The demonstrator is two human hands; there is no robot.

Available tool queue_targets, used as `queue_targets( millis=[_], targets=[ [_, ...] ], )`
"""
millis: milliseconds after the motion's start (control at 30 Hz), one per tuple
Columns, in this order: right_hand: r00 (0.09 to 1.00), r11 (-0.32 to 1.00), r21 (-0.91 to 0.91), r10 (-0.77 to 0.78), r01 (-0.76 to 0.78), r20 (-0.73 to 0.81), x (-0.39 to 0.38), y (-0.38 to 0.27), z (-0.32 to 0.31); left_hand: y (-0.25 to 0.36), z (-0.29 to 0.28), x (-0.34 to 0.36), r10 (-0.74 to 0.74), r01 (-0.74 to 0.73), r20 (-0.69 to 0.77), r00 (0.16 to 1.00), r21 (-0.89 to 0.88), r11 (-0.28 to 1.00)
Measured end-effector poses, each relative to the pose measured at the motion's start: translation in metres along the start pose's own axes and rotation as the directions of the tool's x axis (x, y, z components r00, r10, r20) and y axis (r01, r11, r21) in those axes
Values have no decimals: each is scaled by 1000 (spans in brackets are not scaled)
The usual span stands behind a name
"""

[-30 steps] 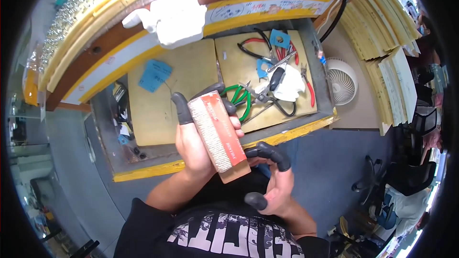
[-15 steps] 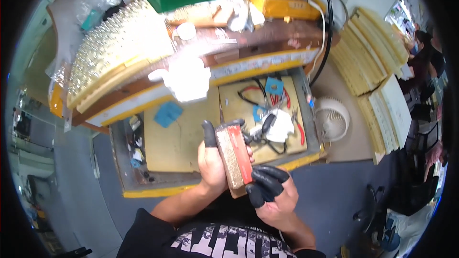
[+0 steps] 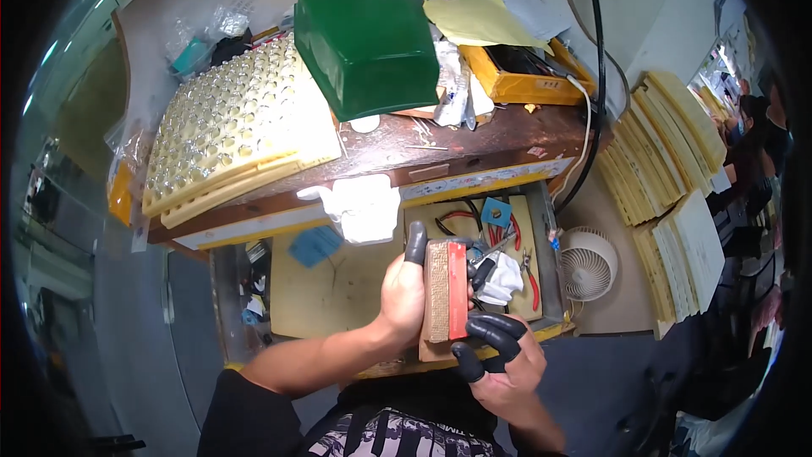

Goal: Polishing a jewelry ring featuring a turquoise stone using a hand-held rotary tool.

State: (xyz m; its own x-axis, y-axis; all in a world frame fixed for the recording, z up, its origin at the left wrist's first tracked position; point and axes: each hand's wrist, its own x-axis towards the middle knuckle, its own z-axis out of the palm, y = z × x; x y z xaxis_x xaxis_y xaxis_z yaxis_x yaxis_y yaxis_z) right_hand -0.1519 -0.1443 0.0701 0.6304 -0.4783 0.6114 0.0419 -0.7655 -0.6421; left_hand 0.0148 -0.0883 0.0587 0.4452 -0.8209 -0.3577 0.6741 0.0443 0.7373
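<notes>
My left hand (image 3: 403, 292) grips an oblong block with a rough brown face (image 3: 439, 292) and a red side (image 3: 458, 289). A black finger cot covers its raised thumb, and its other fingers are mostly hidden behind the block. The block stands nearly upright over the open drawer's front edge. By its lower right side is my right hand (image 3: 510, 366), open, with black cots on thumb and fingers. Those fingers are bent and their tips are close to the red side; whether they touch it is unclear. Nothing shows between that thumb and the fingers.
The open drawer (image 3: 554, 283) holds pliers (image 3: 530, 278), a crumpled white cloth (image 3: 501, 279) and blue pieces (image 3: 315, 245). On the bench sit a green plastic cover (image 3: 368, 42), a tray of small shiny pieces (image 3: 228, 110) and a yellow box (image 3: 529, 86). A fan (image 3: 589, 264) and stacked boards (image 3: 655, 148) are at right.
The block has turned more upright and sits slightly further right in view. Both hands have shifted right with it. The bench and drawer appear lower in the picture as the view tilts up.
</notes>
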Motion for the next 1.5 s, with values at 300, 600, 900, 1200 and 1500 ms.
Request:
queue_targets(
  millis=[300, 600, 900, 1200, 1500],
  targets=[
    [1000, 1000, -1, 27, -27, -5, 23, 5, 0, 17, 4, 30, 32, -22, 98, 995, -101, 995],
    [1000, 997, -78, -15, 18, 27, 25, 8, 1, 15, 3, 32, 1, 5, 106, 994, -62, 998],
    [998, 989, -140, -29, 36, 52, 28, 5, 2, 12, -2, 34, 30, -28, 141, 990, -17, 999],
    [999, 987, -157, -21, 27, 41, 26, 7, 4, 8, -3, 37, 47, -45, 123, 991, -22, 999],
    [997, 983, -178, -27, 40, 73, 27, 5, 2, 8, -3, 38, 66, -68, 104, 992, 20, 997]
  ],
)
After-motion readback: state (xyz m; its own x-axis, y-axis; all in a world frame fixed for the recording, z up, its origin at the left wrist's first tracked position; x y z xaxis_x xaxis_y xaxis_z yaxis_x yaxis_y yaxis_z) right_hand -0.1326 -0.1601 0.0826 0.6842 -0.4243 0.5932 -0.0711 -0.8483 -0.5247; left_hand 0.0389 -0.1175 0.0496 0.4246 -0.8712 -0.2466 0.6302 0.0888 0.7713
